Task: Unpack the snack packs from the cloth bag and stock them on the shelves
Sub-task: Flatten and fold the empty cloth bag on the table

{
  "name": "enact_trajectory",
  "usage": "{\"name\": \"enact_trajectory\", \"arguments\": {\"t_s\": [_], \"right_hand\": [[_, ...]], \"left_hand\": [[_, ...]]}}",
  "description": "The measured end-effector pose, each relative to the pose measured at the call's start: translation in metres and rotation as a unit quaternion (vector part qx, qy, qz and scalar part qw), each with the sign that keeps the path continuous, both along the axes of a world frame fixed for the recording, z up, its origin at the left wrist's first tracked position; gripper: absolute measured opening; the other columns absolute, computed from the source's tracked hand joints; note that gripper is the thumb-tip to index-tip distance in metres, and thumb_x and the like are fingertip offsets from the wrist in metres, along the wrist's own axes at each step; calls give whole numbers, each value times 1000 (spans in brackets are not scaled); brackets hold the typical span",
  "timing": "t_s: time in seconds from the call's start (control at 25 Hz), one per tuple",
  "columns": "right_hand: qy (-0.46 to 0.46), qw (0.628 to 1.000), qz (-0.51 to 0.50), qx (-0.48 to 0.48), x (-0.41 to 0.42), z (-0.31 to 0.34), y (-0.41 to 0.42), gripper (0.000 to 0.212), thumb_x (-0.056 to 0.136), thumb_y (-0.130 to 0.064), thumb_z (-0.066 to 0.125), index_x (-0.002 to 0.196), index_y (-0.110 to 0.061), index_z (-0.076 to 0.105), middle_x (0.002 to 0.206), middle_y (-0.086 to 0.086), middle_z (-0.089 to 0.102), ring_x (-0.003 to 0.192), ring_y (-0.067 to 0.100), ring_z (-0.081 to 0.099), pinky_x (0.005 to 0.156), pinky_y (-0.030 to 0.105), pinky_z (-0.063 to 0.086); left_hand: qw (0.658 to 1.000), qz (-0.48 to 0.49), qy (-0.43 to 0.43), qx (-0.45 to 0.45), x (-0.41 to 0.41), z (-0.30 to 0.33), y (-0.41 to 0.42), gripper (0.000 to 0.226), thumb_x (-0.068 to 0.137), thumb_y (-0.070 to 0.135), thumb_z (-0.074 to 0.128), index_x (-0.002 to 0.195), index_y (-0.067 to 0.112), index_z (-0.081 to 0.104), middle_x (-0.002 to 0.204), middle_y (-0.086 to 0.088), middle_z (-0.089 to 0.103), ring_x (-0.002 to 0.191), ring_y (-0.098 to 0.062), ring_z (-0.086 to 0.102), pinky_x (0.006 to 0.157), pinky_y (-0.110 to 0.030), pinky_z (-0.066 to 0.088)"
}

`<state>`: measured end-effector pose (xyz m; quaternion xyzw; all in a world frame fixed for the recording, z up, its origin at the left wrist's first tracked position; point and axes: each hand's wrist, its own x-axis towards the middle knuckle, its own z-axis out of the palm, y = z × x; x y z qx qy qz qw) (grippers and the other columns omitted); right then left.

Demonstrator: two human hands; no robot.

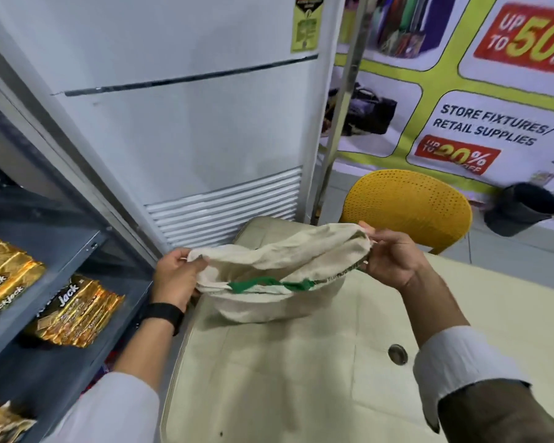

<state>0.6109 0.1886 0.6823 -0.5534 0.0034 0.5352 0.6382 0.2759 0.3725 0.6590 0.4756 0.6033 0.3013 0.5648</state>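
Both grips, left hand (175, 278) and right hand (389, 257), clench the cloth bag's (269, 282) rim above the surface's (301, 378) far edge.

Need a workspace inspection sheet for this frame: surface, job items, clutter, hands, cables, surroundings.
Surface: beige table, bare apart from the bag; small round metal fitting set in it.
Job's things: cloth bag held over the table, slack, contents not visible; gold snack packs already lying on the grey shelves.
Clutter: nothing seen.
Grippers: left hand and right hand each pinch one end of the bag's rim.
Cables: nothing seen.
Surroundings: white cabinet behind, yellow chair, black bin, sale poster.
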Motion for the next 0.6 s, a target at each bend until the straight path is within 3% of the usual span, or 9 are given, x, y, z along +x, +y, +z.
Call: {"name": "enact_trajectory", "arguments": {"t_s": [0.08,0.12,0.16,0.2,0.24,0.28,0.36,0.52,0.6], "right_hand": [[-283,946,-11,-155,5,17,-42,28,85,2,55,103,-11,71,84,10,71,72,26,62,64,29,52],[-438,860,-37,-260,9,21,-63,32,81,0,59,106,-13,74,91,13,73,79,31,64,66,30,51],[-524,781,-49,-336,11,25,-83,33,77,-6,61,105,-16,75,97,14,74,88,36,66,72,34,52],[-536,762,-50,-360,13,26,-102,31,75,-11,62,101,-18,76,96,15,73,92,39,68,75,37,54],[-506,789,-50,-344,17,29,-120,25,74,-15,62,95,-19,75,87,15,71,86,40,70,71,37,56],[-403,862,-79,-296,19,37,-133,16,78,-16,62,91,-18,72,73,14,67,72,37,71,62,35,57],[-97,975,-135,-145,28,52,-157,13,95,-8,55,91,-12,66,62,12,67,46,25,68,45,29,57],[1,965,-203,167,45,86,-192,40,82,9,57,117,-6,66,128,16,68,78,30,79,69,48,65],[-13,936,-211,280,46,93,-225,48,78,10,58,112,-21,72,134,13,67,104,31,74,91,57,58]], "left_hand": [[997,60,40,31,-9,13,-10,15,90,10,68,105,14,66,90,-19,71,60,-26,63,66,-46,62],[995,81,38,34,-10,21,-20,16,93,10,64,109,13,64,86,-20,68,50,-23,59,57,-41,62],[995,88,35,33,-8,26,-30,16,95,9,59,110,12,62,82,-19,64,42,-20,56,47,-35,59],[996,83,19,22,-2,31,-43,14,97,9,54,109,11,61,82,-18,62,38,-19,56,40,-30,56],[998,68,-6,-7,7,36,-56,13,99,9,49,106,11,59,85,-17,61,42,-20,60,39,-29,55],[997,48,-43,-49,17,41,-65,15,101,9,43,103,11,58,92,-17,63,53,-24,65,43,-33,58],[986,-1,-126,-113,37,52,-81,20,103,5,37,96,8,56,113,-22,65,76,-31,68,62,-44,60],[937,-51,-330,-98,67,96,-92,39,92,-4,44,84,14,77,114,-17,66,89,-31,68,68,-45,64],[887,-90,-448,-65,63,121,-112,36,76,-1,53,89,20,80,111,-12,71,97,-31,72,81,-46,63]]}}
